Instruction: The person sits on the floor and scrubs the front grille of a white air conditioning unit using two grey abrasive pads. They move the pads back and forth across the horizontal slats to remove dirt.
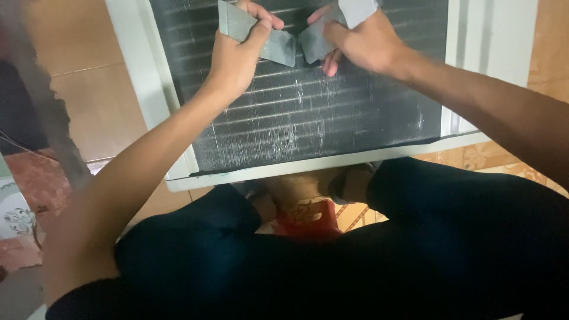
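The left hand [237,56] holds a grey flat piece [256,34], looks like thin sheet metal or stiff card, w/ thumb and fingers closed on its upper part; the lower corner of the piece rests on the dark finned panel [308,118]. The right hand [364,41] grips a second grey piece [320,40] the same way, fingers narrow and wrapped on it, and this one also touches the fins. The two pieces nearly meet in the middle, just beside each other, near the top edge of the view. The panel lies flat in a white frame [178,172] on the tiled floor [95,101], and many fins in the lower part already show pale scratches and bent spots. What could go wrong, in my judgement: the fins are thin, so too much pressure or a tilted edge may flatten more of them; a sharp corner of a piece may also slip and cut a finger, esp. because the grip is near the edge. The two pieces may bump each other, since they work so close. Around: the person's knees in dark trousers [415,237] fill the bottom of the view, and something red [308,219] sits betw. them, I cannot tell what. A dark blurred strip [41,95] on the left hides part of the floor. Nothing lies on the panel betw. the hands and its lower edge.
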